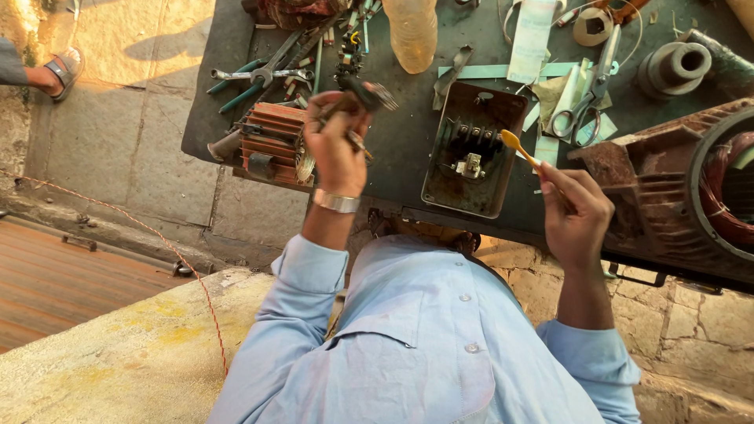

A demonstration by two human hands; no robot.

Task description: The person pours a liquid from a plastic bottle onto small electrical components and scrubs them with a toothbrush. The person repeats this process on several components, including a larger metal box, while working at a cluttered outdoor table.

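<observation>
Left hand (336,149), centre frame, pinches a small dark part (363,94); right hand (577,208) grips a yellow-handled tool (520,148). Best steady both above the open metal box (471,153)

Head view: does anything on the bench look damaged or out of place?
The motor housing at right is rusty, its copper windings exposed. Paper strips and tools lie scattered about the open terminal box. Nothing spilled.
</observation>
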